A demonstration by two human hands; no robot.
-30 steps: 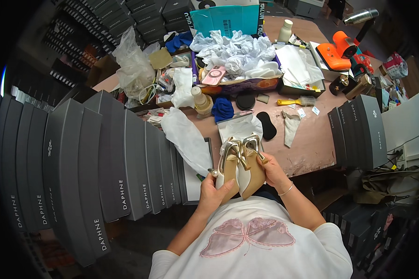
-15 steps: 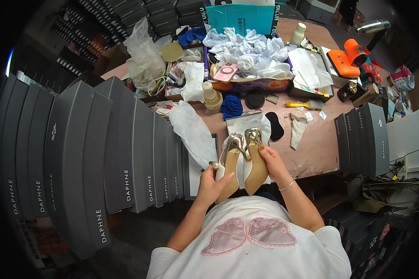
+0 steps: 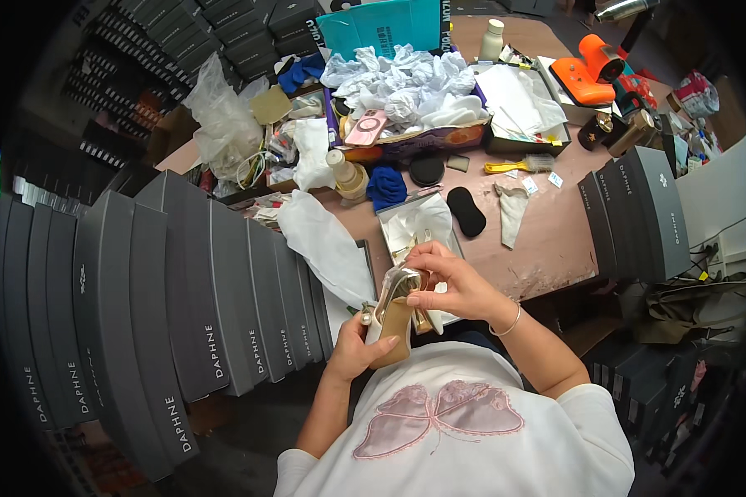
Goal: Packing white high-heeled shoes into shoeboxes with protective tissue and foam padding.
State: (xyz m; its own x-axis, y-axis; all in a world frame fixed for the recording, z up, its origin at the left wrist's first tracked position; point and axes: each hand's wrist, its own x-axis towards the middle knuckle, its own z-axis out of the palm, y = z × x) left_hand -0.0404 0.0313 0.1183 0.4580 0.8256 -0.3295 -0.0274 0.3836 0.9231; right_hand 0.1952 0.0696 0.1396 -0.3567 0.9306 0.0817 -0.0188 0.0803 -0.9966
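Glossy gold shoes [image 3: 395,319] now nearer chest, both hands' fingers [image 3: 423,263] clasping.

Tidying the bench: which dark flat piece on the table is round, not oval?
The round black pad, lying beside the blue cloth. The other, a black insole, is long and oval and lies nearer the right hand.

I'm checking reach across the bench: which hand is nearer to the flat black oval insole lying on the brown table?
Right. The right hand grips the gold shoe just below the flat black oval insole. The left hand holds the shoe's lower end, farther down and to the left.
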